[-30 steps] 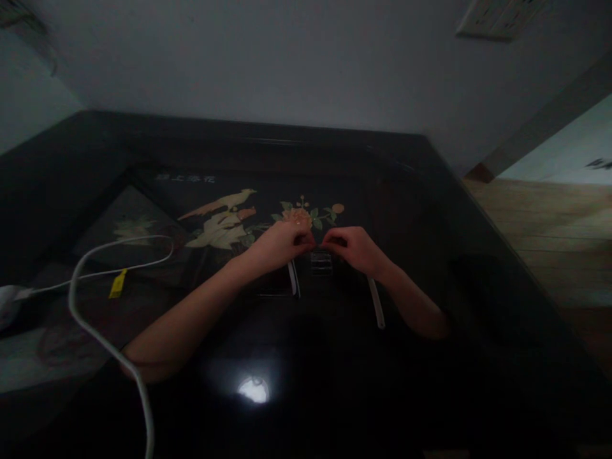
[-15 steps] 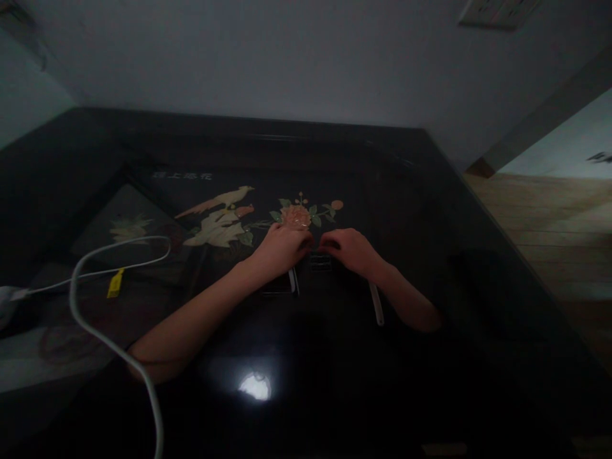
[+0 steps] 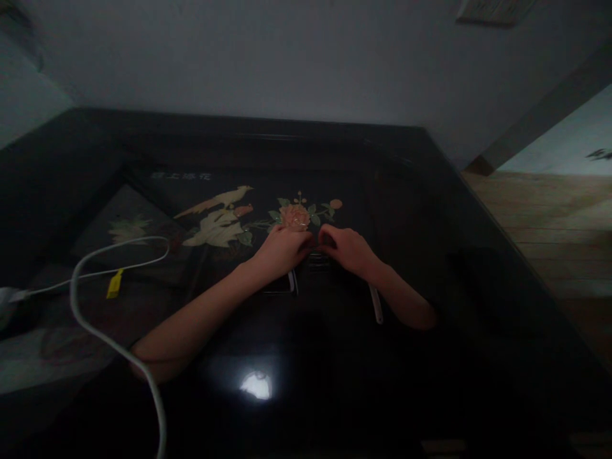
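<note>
Item: small dark ribbed piece (image 3: 319, 260), mid-tabletop (image 3: 430, 357), under my fingertips. My left hand (image 3: 283, 250) and right hand (image 3: 348, 248) meet over it, fingers curled; whether either pinches it, I cannot tell. Judged light, rigid, slippery on gloss; take by its side edges.

Glossy black lacquered table (image 3: 478, 331) with inlaid bird-and-flower design, white looping cable (image 3: 95, 328) with yellow tag (image 3: 113, 284) at its left, two pale thin strips (image 3: 376, 304) near centre, both forearms resting on the surface.
</note>
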Motion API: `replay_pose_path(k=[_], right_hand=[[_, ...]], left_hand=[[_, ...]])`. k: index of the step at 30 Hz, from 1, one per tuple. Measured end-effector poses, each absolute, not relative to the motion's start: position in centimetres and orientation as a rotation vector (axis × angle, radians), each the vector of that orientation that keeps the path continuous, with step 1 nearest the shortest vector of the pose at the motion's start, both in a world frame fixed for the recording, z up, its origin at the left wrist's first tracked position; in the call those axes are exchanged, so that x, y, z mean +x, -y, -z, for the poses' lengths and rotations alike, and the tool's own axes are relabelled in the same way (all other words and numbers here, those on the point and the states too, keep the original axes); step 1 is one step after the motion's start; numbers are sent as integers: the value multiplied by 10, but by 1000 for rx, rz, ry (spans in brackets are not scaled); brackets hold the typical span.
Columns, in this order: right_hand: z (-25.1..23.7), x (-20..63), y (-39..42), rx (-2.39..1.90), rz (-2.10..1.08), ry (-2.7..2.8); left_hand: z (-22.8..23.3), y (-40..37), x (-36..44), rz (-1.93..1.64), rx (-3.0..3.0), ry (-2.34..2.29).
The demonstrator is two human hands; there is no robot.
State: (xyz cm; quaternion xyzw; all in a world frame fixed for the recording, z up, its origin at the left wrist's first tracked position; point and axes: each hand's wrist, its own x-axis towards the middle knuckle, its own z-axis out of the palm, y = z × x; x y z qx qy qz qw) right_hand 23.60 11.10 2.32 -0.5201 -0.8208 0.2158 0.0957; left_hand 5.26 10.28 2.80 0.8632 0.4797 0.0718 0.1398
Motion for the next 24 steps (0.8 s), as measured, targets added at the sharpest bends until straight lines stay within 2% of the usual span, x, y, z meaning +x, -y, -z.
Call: replay_pose_path(k=[7, 16, 24], right_hand=[[-28, 248, -120, -1478, -667, 2262], [-49, 254, -109, -1583, -593, 2613], [-47, 231, -83, -1603, -429, 2787]], left_hand=[[-30, -102, 53, -207, 2504, -1389], [-36, -98, 53, -255, 2575, -1366], [-35, -89, 60, -211, 2687, -1258]])
